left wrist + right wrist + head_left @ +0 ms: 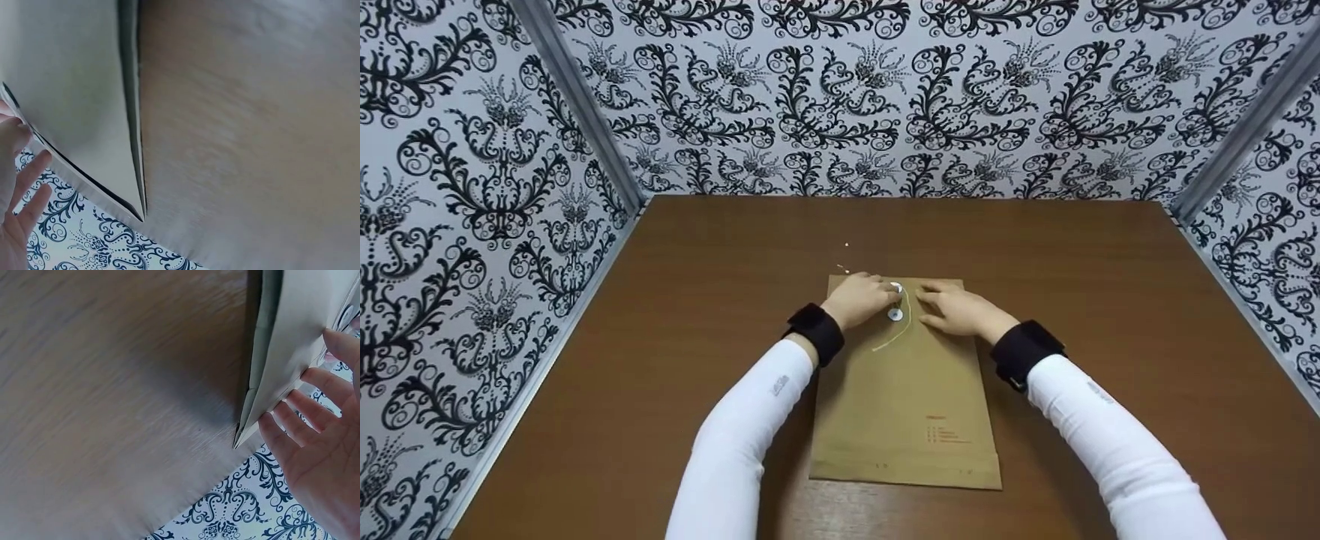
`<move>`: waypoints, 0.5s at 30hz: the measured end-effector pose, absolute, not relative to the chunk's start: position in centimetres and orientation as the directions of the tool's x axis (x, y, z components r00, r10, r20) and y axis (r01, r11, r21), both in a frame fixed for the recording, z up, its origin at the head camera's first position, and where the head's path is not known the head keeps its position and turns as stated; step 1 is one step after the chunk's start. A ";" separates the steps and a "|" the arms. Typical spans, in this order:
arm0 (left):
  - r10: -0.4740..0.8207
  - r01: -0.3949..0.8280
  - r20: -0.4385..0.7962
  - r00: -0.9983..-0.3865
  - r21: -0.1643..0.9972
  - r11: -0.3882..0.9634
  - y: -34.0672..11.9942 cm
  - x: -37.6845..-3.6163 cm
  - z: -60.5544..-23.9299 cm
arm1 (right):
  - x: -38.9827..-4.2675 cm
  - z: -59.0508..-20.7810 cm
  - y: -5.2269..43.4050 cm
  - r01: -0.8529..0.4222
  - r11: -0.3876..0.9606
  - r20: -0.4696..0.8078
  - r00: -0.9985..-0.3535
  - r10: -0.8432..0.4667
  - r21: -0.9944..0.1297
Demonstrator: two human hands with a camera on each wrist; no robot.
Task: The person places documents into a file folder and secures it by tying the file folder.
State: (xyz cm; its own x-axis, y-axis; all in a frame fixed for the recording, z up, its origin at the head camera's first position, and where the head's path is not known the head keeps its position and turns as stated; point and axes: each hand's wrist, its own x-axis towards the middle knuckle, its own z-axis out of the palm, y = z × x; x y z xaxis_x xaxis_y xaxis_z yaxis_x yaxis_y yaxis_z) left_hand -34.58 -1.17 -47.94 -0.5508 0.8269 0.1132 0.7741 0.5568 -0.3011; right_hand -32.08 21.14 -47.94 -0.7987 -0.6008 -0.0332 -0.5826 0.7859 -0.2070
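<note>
A brown envelope (906,390) lies flat at the middle of the tabletop (660,315), reaching its near edge. The left hand (861,298) curls at the white clasp discs (895,313); its grip cannot be told. The right hand (960,311) presses flat, fingers straight, beside the loose string (901,331).

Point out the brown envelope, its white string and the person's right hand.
brown envelope (907,405), head view, bare middle of its face
white string (901,330), head view, middle of the loose strand
right hand (960,311), head view, back of the hand
</note>
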 end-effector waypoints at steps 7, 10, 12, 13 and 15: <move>0.863 0.722 0.184 -0.470 -0.482 0.496 -0.8 -35.0 -48.2 | -32.1 -47.8 21.2 -0.589 0.782 -0.022 -0.796 -0.605 -0.202; 0.865 0.706 0.206 -0.458 -0.507 0.495 -0.7 -35.0 -48.4 | -32.0 -47.9 21.2 -0.599 0.777 -0.010 -0.791 -0.612 -0.195; 0.858 0.697 0.222 -0.463 -0.506 0.508 -0.7 -34.9 -48.4 | -32.0 -47.9 21.2 -0.599 0.776 -0.009 -0.791 -0.612 -0.197; 0.854 0.694 0.229 -0.466 -0.505 0.514 -0.7 -34.9 -48.3 | -31.9 -47.9 21.2 -0.598 0.778 -0.010 -0.792 -0.611 -0.194; 0.851 0.690 0.236 -0.470 -0.503 0.520 -0.7 -34.8 -48.3 | -31.9 -47.9 21.1 -0.583 0.786 -0.026 -0.799 -0.600 -0.208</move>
State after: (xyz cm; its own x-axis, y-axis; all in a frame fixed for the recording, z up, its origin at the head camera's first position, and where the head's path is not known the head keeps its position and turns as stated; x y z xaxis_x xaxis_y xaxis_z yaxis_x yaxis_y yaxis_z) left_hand -34.79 -0.67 -48.27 -0.4697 0.8508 0.2357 0.6898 0.5203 -0.5035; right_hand -31.91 21.15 -47.88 -0.7995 -0.6001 -0.0260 -0.5829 0.7855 -0.2078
